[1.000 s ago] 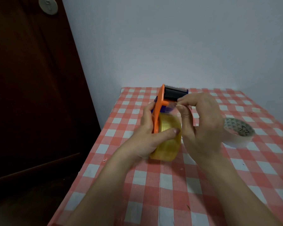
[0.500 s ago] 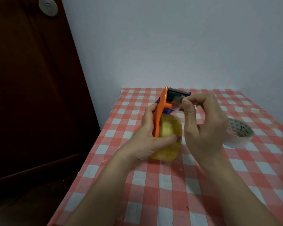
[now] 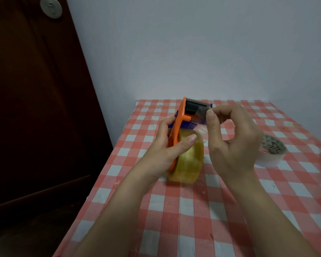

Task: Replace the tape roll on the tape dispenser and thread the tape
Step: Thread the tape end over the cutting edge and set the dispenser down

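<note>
1. The left hand (image 3: 159, 151) grips the orange plastic tape dispenser (image 3: 180, 125), thumb lying across the clear yellowish tape roll (image 3: 185, 158) mounted on it.
2. The right hand (image 3: 233, 141) pinches the clear tape end (image 3: 202, 112) between thumb and fingers (image 3: 211, 119) beside the black roller.
3. The dispenser stands above the red-checked desk (image 3: 174, 210), its long axis running away from the person, the serrated end farthest and uppermost.
4. A white tape roll (image 3: 271, 154) lies on the desk to the right.

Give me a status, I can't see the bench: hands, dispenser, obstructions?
Left hand grips tape dispenser, thumb on yellow roll. Right hand pinches tape end by the roller. Nothing blocking.
</note>
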Action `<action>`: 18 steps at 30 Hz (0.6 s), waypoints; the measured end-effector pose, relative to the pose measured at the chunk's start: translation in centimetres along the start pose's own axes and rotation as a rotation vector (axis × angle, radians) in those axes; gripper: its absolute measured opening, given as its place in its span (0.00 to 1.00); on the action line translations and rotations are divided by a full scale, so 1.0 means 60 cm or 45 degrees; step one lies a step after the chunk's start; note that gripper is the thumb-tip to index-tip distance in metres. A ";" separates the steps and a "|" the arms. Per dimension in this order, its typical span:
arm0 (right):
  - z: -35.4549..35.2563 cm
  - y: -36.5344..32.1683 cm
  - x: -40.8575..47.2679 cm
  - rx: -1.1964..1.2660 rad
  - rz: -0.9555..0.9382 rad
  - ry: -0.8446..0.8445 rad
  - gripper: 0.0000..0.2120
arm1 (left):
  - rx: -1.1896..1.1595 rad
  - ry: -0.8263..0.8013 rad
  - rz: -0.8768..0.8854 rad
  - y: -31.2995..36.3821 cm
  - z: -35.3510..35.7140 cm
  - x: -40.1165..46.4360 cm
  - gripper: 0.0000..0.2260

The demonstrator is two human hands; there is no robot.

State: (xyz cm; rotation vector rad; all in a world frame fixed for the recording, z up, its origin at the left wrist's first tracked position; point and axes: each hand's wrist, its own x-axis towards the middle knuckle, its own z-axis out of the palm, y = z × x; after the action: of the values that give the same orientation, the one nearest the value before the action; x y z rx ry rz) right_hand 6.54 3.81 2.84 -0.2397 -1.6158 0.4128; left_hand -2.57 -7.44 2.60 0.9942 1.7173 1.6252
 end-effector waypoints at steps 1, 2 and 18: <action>-0.001 -0.001 0.000 -0.014 0.015 0.004 0.07 | -0.003 0.007 0.000 -0.001 -0.001 0.000 0.31; -0.001 -0.003 0.000 -0.026 0.028 0.010 0.07 | -0.002 0.010 0.000 -0.002 -0.001 0.001 0.31; -0.007 -0.010 0.009 -0.094 0.171 0.078 0.06 | 0.095 0.024 0.123 -0.012 0.003 0.008 0.22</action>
State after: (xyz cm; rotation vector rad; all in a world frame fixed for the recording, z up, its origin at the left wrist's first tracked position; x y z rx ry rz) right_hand 6.94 3.54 3.59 -0.4146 -1.5616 0.4452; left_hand -2.79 -6.90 1.91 1.1161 1.7781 1.6455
